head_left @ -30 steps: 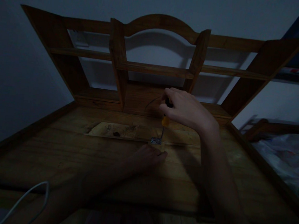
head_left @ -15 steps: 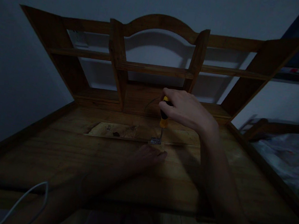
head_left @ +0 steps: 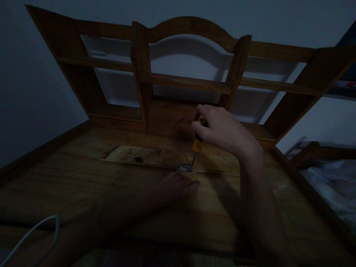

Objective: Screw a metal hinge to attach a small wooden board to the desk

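Observation:
My right hand is closed around the handle of a yellow and black screwdriver, which points downward with a slight tilt. Its tip meets the right end of a small metal hinge. That hinge sits at the front edge of a long opening in the wooden desktop. Just in front of the hinge, my left hand rests low on the wood, its thumb apart from the fingers. Dim light blurs the left fingers' detail.
A wooden shelf unit with an arched top rises at the back against the wall. The recess in the desktop holds dark scraps. A white cable loops at lower left. Plastic-covered things lie to the right.
The screwdriver handle has shifted slightly right and leans a little more, with my right hand turning along with it. My left hand stays almost in place.

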Demonstrator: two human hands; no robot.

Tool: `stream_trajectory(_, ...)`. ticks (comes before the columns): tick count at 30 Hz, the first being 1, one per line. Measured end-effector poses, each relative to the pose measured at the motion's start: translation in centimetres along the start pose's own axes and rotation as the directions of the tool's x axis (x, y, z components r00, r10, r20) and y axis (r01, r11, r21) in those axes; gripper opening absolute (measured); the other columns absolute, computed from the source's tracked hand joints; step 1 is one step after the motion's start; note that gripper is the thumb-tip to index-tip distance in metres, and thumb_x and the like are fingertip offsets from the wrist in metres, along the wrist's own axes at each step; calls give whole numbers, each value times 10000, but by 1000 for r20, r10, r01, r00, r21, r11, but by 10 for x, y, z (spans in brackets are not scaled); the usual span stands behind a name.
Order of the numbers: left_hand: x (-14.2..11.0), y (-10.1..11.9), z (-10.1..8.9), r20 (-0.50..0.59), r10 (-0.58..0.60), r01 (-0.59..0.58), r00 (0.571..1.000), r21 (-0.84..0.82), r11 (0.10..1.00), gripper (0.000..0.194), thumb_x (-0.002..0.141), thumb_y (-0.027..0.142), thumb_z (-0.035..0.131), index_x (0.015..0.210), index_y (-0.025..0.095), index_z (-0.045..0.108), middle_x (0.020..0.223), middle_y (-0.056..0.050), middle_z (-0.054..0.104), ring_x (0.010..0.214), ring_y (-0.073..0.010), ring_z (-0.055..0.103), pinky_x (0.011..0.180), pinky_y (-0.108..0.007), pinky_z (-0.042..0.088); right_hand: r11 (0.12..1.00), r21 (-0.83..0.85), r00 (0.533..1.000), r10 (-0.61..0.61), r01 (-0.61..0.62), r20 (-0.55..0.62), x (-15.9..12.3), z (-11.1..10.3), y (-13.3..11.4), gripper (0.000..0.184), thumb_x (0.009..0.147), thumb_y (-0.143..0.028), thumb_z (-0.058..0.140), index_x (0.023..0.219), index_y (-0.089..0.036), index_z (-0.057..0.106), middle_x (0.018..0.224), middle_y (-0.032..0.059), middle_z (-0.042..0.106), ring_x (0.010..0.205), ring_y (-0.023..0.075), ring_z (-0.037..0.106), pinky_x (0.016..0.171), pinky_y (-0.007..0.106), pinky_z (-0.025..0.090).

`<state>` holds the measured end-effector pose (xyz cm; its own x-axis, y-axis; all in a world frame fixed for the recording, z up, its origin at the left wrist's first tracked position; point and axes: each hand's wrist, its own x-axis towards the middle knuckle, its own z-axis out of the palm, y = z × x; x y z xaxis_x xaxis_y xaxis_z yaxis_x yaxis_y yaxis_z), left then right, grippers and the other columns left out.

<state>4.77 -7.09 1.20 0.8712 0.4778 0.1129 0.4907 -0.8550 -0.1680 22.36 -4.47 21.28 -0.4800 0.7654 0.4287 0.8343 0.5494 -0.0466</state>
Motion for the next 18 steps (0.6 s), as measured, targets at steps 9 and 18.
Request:
stream_trajectory(9,2,-2,7,-58,27,-26,998,20,999,354,984,148,554,1335,172,517,947,-62,721,808,-212,695,656,-313,502,992,-126,998,-34,28,-51,4,11,2,287,1051,-375,472,969,-160,643,934,90,704,860,226,636,742,334,375)
stream_trajectory(18,1,-1,2,-16,4,-4,1000,17,1000,337,1006,165,527,1342,184,516,1014,-64,734,834,-228,704,671,-339,519,998,-9,998,-56,56,1,0,3,-1,151,937,-279,534,947,-173,642,1025,91,693,892,211,634,776,321,408)
